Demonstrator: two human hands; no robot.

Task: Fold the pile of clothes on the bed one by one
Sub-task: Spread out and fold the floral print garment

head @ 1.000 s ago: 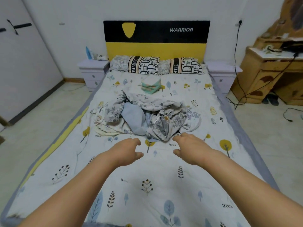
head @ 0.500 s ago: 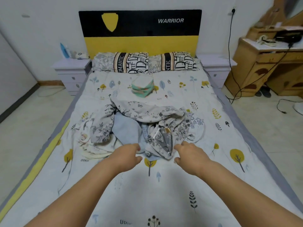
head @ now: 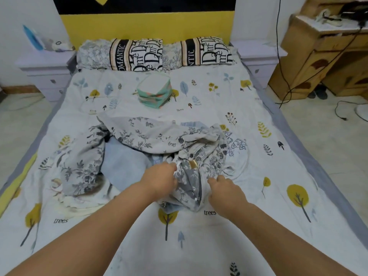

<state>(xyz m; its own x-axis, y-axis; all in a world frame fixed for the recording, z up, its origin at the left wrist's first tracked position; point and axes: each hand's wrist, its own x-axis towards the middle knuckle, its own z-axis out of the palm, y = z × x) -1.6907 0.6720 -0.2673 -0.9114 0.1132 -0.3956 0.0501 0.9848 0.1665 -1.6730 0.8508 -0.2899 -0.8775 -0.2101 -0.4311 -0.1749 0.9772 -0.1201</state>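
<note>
Pile of clothes (head: 151,148) sits mid-bed (head: 219,246), crumpled, well clear of both side edges; left hand (head: 161,179) pinches the near edge of the grey floral garment (head: 191,176), fingers curled into the fabric; right hand (head: 225,191) rests at the garment's right edge, fingers bent, grip cannot be told; bare sheet lies between pile and the person; folded green stack (head: 154,92) near the pillows (head: 137,54); wooden desk (head: 318,56) beyond the right bed edge.

Grey floral garment (head: 159,136), pale blue cloth (head: 127,166), white tree-print sheet (head: 199,246).
</note>
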